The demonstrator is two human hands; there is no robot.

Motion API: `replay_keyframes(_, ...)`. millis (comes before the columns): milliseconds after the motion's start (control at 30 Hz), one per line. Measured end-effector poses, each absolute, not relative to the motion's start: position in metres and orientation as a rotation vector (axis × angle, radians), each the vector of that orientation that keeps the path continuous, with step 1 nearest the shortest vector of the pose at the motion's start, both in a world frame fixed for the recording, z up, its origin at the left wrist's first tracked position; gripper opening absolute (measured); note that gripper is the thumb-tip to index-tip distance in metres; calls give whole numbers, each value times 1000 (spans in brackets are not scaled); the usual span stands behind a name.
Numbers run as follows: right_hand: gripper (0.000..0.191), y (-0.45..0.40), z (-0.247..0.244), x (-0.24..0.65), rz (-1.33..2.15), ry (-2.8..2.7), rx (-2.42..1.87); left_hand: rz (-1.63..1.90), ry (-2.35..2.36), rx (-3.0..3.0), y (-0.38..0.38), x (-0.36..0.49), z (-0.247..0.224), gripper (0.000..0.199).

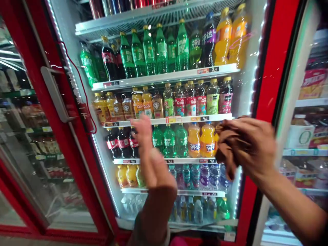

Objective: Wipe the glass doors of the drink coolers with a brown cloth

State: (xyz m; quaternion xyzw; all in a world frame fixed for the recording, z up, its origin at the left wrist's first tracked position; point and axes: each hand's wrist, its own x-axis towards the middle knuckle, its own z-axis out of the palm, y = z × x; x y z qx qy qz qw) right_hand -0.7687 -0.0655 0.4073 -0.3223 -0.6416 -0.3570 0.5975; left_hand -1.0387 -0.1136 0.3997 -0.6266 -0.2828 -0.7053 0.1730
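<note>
My left hand (156, 167) is raised in the middle of the view, fingers stretched upward and a little blurred, with nothing in it. Bunched in my right hand (260, 147) is a crumpled brown cloth (227, 147), part of which hangs below the fingers. Both hands are in front of a lit drinks fridge with a red frame (278, 51). Behind the left hand are green soda bottles (169, 140) and cola bottles (123, 141). Orange soda bottles (207, 140) show just left of the cloth.
Several white shelves (166, 77) carry bottled drinks and price tags. A grey door handle (57, 95) sits on the red upright at left. Another glass-fronted fridge stands farther left. At right, a shelf (304, 152) holds boxed goods (301, 131).
</note>
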Motion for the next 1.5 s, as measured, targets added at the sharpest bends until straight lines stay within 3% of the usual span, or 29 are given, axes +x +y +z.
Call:
replay_keyframes(200,33,26,426,-793,-996,-1461,-823,-1443,-1055,-1813,23,-1008,374,65)
replay_keyframes(400,42,57,401,-832,-1092,-1481,-817,-1258,-1215,-1677,79,-995,347,64)
replay_keyframes(600,34,48,333,-782,-1265,-1789,-679,-1252,-1145,-1625,90,-993,338,73)
replay_keyframes(867,37,68,359,-821,-1100,-1429,-836,-1161,-1107,-1657,94,-992,333,73)
replay_keyframes(1100,26,55,326,-798,-1322,-1777,-539,-1174,-1089,-1629,94,-992,333,70)
replay_keyframes(1333,38,64,369,-822,-1053,-1432,-884,-1201,-1092,-1663,94,-992,333,67)
replay_keyframes(1500,26,59,335,-820,-1219,-1691,-645,-1204,-1081,-1698,93,-994,333,67)
